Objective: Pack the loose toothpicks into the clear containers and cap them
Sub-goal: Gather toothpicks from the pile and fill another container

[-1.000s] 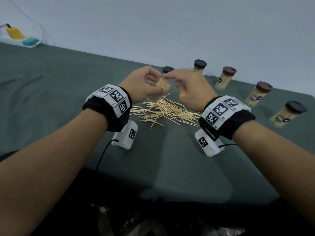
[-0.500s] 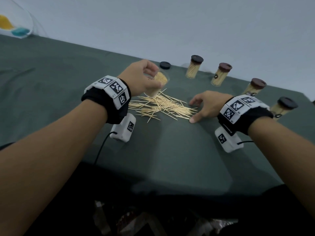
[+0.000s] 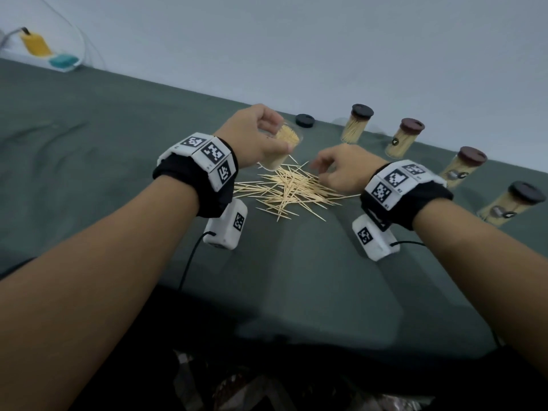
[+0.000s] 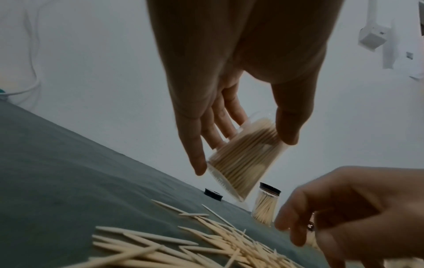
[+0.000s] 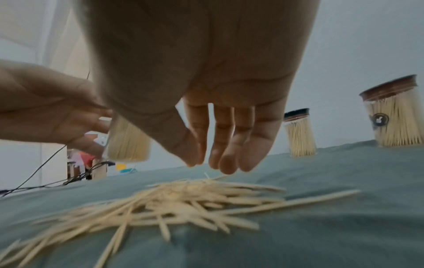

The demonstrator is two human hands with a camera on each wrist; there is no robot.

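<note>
My left hand grips an uncapped clear container packed with toothpicks and holds it tilted above the far left of the loose toothpick pile. The left wrist view shows fingers and thumb round the container, clear of the cloth. My right hand hovers over the pile's right side. In the right wrist view its fingers point down just above the pile, thumb close beside them, with nothing seen between. A loose black cap lies behind the held container.
Several capped, filled containers stand along the back right, from the nearest one to the rightmost. The green cloth covers the table up to the wall. A tray with a yellow object sits far left.
My right hand left the container's mouth, dropped to the cloth right of the pile, and now hangs over the pile. My left hand kept hold of the container.
</note>
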